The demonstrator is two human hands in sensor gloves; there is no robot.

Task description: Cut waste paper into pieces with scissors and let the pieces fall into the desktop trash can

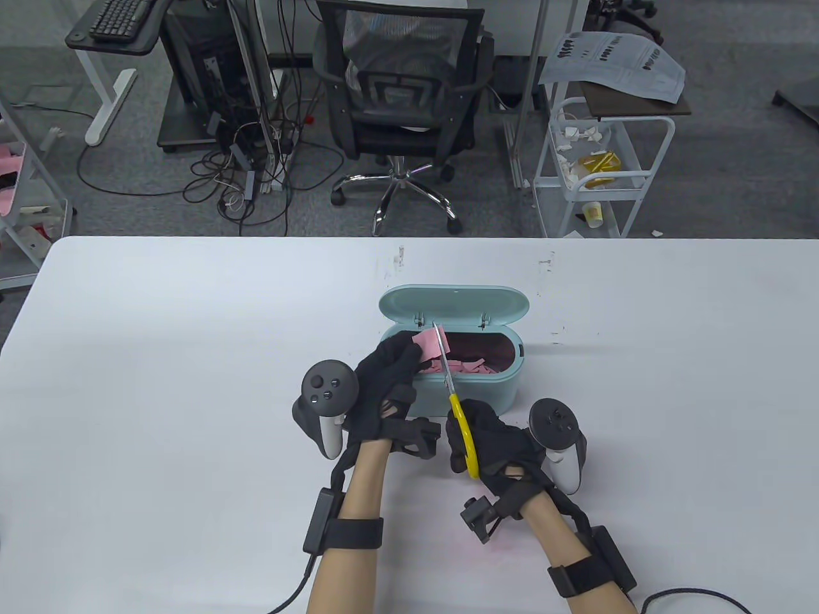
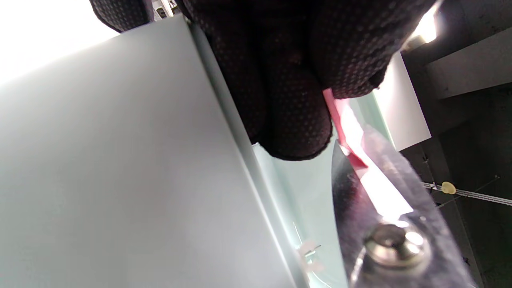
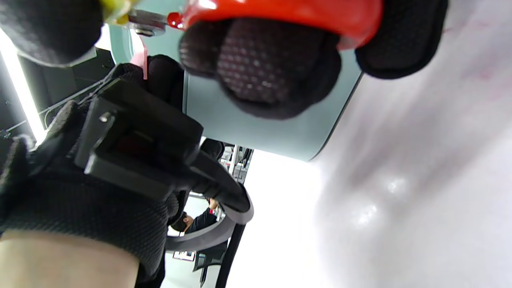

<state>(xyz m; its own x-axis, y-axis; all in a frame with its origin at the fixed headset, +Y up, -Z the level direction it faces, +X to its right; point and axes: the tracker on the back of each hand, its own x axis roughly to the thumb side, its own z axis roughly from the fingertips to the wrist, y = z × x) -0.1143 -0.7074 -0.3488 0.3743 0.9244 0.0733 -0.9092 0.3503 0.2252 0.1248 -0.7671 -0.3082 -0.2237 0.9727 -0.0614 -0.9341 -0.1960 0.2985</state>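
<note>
A mint-green desktop trash can (image 1: 470, 387) stands mid-table with its lid (image 1: 454, 303) flipped back. Pink paper pieces (image 1: 470, 366) lie inside. My left hand (image 1: 397, 364) pinches a pink paper strip (image 1: 430, 345) over the can's left end. My right hand (image 1: 486, 448) grips the yellow-handled scissors (image 1: 462, 427), and their blades (image 1: 443, 358) reach across the paper. In the left wrist view the paper (image 2: 352, 132) runs from my fingers (image 2: 296, 120) between the blades (image 2: 360, 208), beside the can wall (image 2: 120, 168). In the right wrist view my fingers (image 3: 260, 64) curl through a handle (image 3: 288, 12).
The white table (image 1: 160, 384) stretches wide on both sides of the can. Behind the table stand an office chair (image 1: 403, 109), a white cart (image 1: 595, 166) with scraps, and tangled cables (image 1: 249, 173) on the floor.
</note>
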